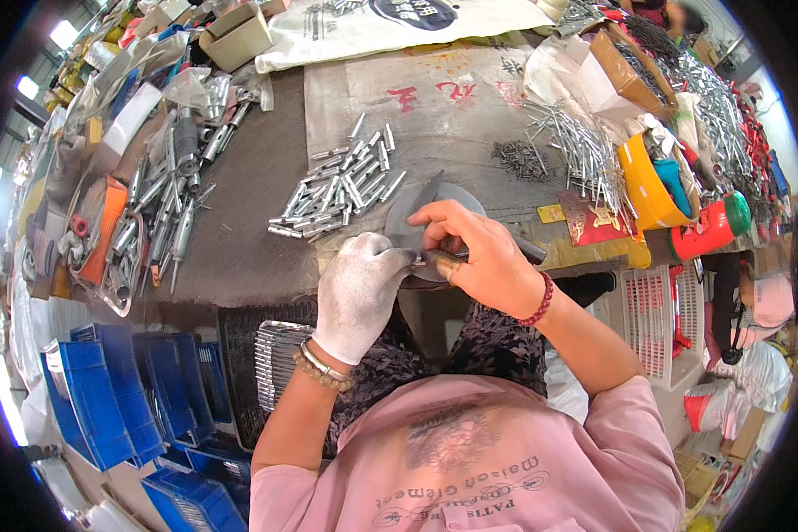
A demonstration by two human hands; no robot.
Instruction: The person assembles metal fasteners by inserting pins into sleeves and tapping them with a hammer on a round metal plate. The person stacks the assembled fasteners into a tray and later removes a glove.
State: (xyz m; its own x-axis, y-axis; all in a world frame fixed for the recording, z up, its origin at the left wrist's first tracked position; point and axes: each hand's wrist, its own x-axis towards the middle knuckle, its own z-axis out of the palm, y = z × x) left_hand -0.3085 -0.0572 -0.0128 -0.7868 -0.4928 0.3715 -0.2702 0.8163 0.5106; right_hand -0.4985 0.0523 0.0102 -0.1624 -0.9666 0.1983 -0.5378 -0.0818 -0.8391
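Observation:
My left hand (362,288), in a white glove, is closed, with a small metal part (419,262) at its fingertips. Bare, with a beaded bracelet at the wrist, my right hand (492,262) meets it there; its thumb and fingers are pinched together, and what they hold is mostly hidden. Under both hands lies a round grey plate (464,197) near the bench's front edge. A dark rod-like handle (529,250) sticks out beyond my right hand. Just past my left hand is a loose pile of short silver metal cylinders (341,188).
Small dark screws (521,161) and long thin silver pins (581,146) lie on the workbench (248,191) at right, near a yellow container (649,186) and a red-green container (714,226). Larger metal tubes (164,186) crowd the left. Blue bins (106,390) stand below.

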